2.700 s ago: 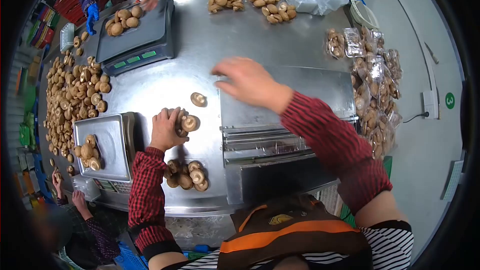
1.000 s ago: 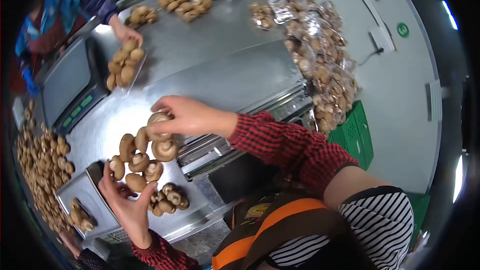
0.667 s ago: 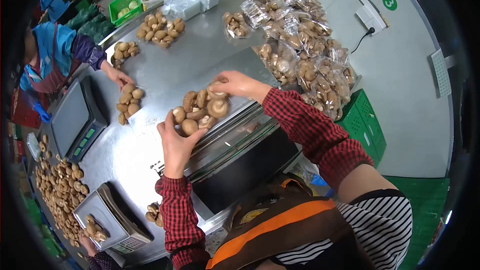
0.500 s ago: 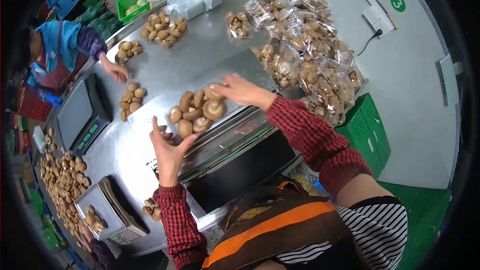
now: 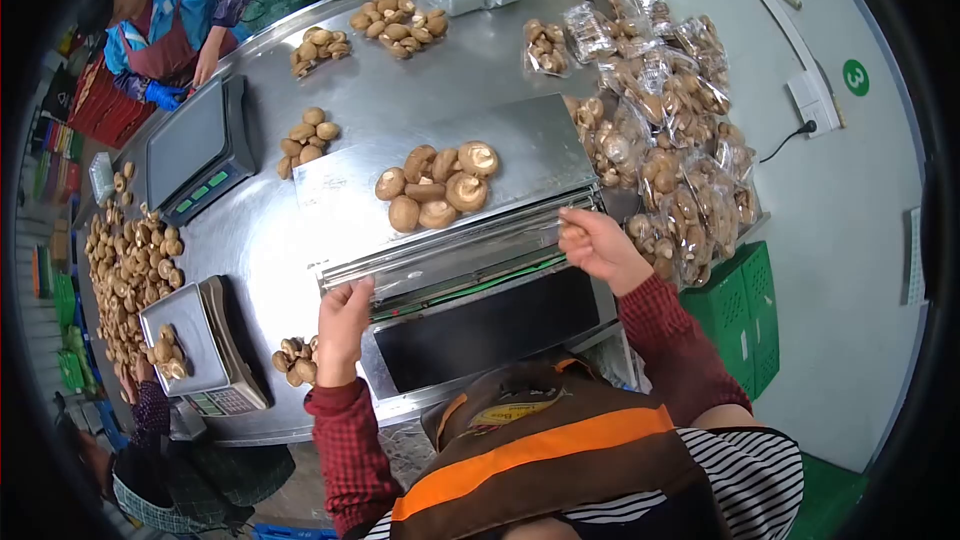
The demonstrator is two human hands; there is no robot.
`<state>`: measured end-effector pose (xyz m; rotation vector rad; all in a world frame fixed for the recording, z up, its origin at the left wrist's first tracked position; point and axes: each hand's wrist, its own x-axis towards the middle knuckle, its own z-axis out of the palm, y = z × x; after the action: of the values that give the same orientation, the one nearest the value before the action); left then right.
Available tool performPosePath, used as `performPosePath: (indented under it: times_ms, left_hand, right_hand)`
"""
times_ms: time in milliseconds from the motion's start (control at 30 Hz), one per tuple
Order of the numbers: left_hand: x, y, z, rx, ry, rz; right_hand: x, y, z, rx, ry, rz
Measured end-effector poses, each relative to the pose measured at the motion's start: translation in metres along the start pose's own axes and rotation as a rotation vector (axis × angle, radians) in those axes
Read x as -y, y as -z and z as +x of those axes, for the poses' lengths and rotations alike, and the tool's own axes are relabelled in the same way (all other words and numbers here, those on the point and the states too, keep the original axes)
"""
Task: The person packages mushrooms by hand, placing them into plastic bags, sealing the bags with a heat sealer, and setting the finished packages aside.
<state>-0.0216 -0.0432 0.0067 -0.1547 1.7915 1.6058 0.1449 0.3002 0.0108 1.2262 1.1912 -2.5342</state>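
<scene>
Okay, I've got both hands at the near edge of the metal plate [image 5: 540,145], with the mushroom cluster [image 5: 427,191] resting on it, just beyond and between them. Cluster is tight: roughly eight plump brown caps, touching, some showing pale stems, the two at right turned gills up. Left hand [image 5: 343,325] has its fingers closed in a pinch on clear film [image 5: 430,268]; right hand [image 5: 602,250] matches at the other end, fingers curled shut on it. Film is thin and glossy, so I can't tell its exact edges. Desk [image 5: 400,90] is brushed steel with bright glare at left. On it: loose heap [image 5: 130,275] at far left, smaller piles towards the far edge, one small pile [image 5: 297,360] beside my left hand. Grey scale [image 5: 190,135] with green displays, plus a tray scale [image 5: 188,325] carrying a few mushrooms. Wrapped packs [image 5: 665,155] are stacked at right, green crates [image 5: 735,320] below, pale wall [image 5: 830,200] behind with a green 3 sign [image 5: 856,77] and a black plug in a socket. Co-worker in blue [image 5: 185,0] stands past the grey scale; another person is at lower left.
</scene>
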Motion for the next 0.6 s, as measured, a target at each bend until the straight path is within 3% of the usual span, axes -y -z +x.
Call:
performPosePath:
  times_ms: [33,67,100,133,233,300,367,400,433,467,500,600]
  left_hand:
    - [-0.009,0.002,-0.010,0.183,0.215,-0.351]
    - [-0.019,0.003,-0.017,0.333,0.360,-0.568]
    - [-0.032,0.007,-0.021,0.486,0.501,-0.780]
    - [-0.046,0.014,-0.025,0.465,0.326,-0.806]
    - [-0.100,0.024,-0.019,0.372,-0.327,-0.878]
    - [-0.141,-0.018,0.004,-0.099,-0.526,-0.724]
    - [-0.119,-0.016,0.083,-0.004,-0.865,0.084]
    - [-0.112,-0.025,0.098,-0.051,-0.715,0.337]
    - [-0.105,-0.033,0.110,-0.102,-0.551,0.579]
    - [-0.084,-0.029,0.127,0.004,-0.706,0.693]
    - [-0.065,-0.023,0.136,0.110,-0.854,0.804]
    - [-0.056,-0.027,0.112,0.152,-0.904,1.023]
  right_hand:
    - [0.004,-0.003,-0.009,0.063,-0.186,0.267]
    - [0.011,-0.004,-0.013,0.061,-0.193,0.263]
    - [0.021,-0.006,-0.014,0.267,-0.247,0.324]
    - [0.035,-0.009,-0.015,0.473,-0.301,0.383]
    - [0.105,-0.042,-0.014,0.565,0.254,0.229]
    - [0.129,-0.074,0.024,0.439,0.559,0.117]
    - [0.132,-0.088,0.083,0.285,0.711,-0.142]
    - [0.122,-0.078,0.118,0.252,0.735,-0.365]
    - [0.110,-0.071,0.138,0.231,0.578,-0.336]
    - [0.100,-0.066,0.147,0.208,0.416,-0.309]
    - [0.096,-0.064,0.145,0.209,0.410,-0.322]
    - [0.084,-0.059,0.135,0.239,0.272,-0.387]
